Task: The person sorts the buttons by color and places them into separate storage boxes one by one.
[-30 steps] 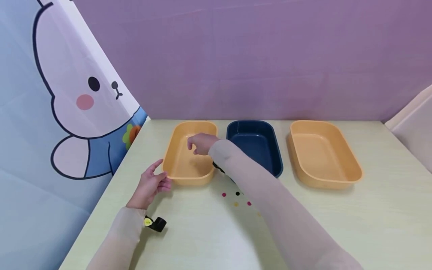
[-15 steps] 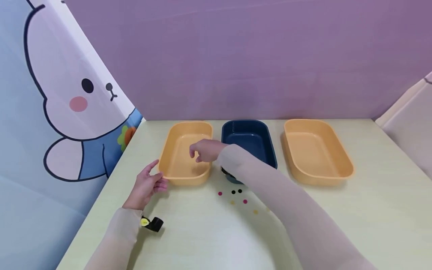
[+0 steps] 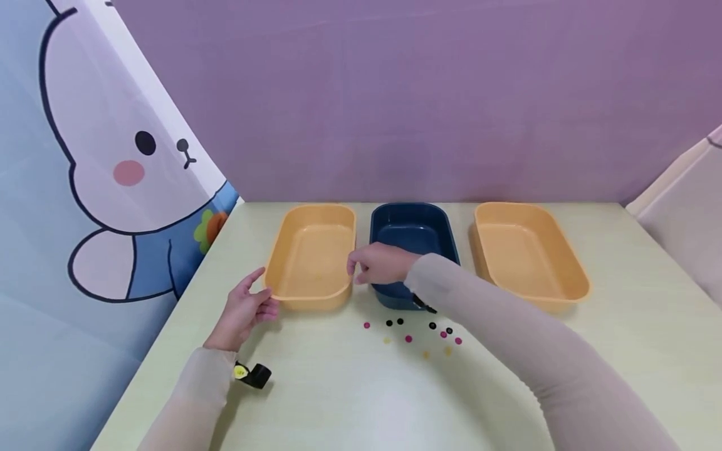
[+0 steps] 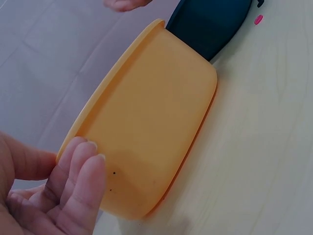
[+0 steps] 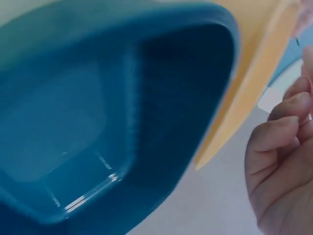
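Note:
In the head view my left hand (image 3: 242, 313) pinches the near left corner of a yellow plastic tray (image 3: 310, 303). The left wrist view shows its thumb over the rim and the other fingers (image 4: 87, 188) against the outer wall. My right hand (image 3: 380, 263) hovers over the left part of a dark blue tray (image 3: 414, 216), near the yellow tray's right rim. Its fingers (image 5: 276, 134) are loosely curled, with nothing visible between them. Small button-like discs lie on the table before the blue tray: black (image 3: 432, 326), magenta (image 3: 408, 339) and yellow (image 3: 425, 355).
A second yellow tray (image 3: 530, 250) stands to the right of the blue one. Behind the trays hangs a purple cloth (image 3: 395, 100), and a rabbit-print cloth (image 3: 113, 181) borders the left side. The pale table (image 3: 327, 388) extends in front.
My right hand has moved right and toward me, from above the left yellow tray to over the blue tray. More discs are uncovered. My left hand keeps its grip on the tray.

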The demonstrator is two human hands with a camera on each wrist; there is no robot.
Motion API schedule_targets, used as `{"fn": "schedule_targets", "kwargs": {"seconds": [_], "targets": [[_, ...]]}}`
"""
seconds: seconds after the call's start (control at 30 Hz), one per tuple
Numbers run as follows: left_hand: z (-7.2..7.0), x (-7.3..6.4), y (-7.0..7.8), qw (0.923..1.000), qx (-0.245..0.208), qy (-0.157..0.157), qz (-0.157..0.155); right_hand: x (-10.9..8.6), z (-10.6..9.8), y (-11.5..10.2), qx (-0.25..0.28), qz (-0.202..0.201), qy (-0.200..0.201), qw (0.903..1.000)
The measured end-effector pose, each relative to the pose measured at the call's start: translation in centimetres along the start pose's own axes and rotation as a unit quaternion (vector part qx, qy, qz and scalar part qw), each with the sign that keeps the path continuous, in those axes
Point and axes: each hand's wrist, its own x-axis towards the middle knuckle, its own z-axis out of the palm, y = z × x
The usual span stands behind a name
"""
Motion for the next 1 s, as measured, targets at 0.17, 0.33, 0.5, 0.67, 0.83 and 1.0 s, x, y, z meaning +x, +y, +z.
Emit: {"fn": "schedule_targets", "kwargs": {"seconds": [0.17, 0.33, 0.5, 0.67, 0.83, 1.0], "targets": [[0.4, 0.0, -0.2, 0.9999, 0.005, 0.010, -0.004, -1.9, 0.9, 1.1, 0.008, -0.043, 0.018, 0.9989], [1.1, 0.0, -0.4, 0.9998, 0.006, 0.016, -0.009, -4.1, 2.2, 2.9, -0.003, -0.102, 0.039, 0.9940], [1.3, 0.1, 0.0, 0.9998, 0.008, 0.020, -0.002, -6.0, 2.7, 4.2, -0.004, -0.120, 0.042, 0.9919], [1.1, 0.2, 0.5, 0.9996, 0.017, 0.022, -0.003, -8.2, 3.2, 5.8, 0.033, -0.099, 0.037, 0.9938], [1.1, 0.2, 0.8, 0.9991, 0.031, 0.027, -0.011, -10.9, 4.4, 8.0, 0.083, -0.070, 0.045, 0.9930], [1.2, 0.0, 0.9, 0.9986, 0.045, 0.025, -0.013, -13.0, 4.8, 9.8, 0.090, -0.051, 0.065, 0.9925]]}}
